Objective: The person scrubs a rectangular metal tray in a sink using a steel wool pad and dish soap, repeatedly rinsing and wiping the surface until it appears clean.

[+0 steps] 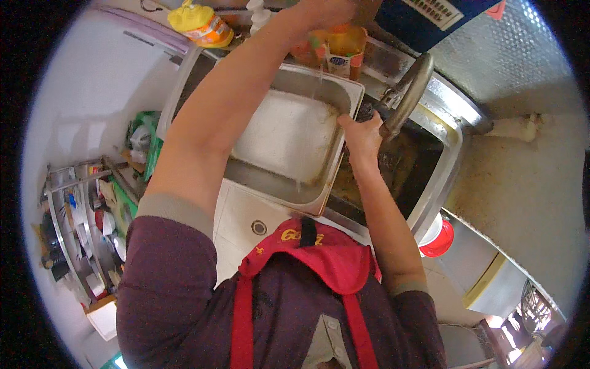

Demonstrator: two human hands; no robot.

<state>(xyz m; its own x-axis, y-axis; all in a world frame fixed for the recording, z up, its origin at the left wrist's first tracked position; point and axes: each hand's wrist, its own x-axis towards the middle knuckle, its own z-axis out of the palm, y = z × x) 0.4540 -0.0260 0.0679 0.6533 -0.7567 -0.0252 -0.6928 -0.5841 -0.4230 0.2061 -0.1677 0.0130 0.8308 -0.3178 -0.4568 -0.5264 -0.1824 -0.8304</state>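
Observation:
A rectangular stainless-steel pan (286, 133) lies tilted over the sink (454, 152), with a little water and brownish stains inside. My right hand (366, 133) grips its right rim, thumb over the edge, beside the curved metal faucet (415, 92). A dark object (365, 112) shows by my fingers, too unclear to name. My left arm reaches across the pan's left side. My left hand (334, 14) is blurred at the top edge, above an orange container (345, 44); its fingers and anything in them cannot be made out.
Behind the pan stand a yellow-and-orange package (200, 25) and a white pump bottle (258, 16). A dark blue box-like object (415, 23) is at the upper right. A red basin (440, 240) sits right of the sink. Crowded shelves (78, 226) are at left; a floor drain (259, 227) lies below.

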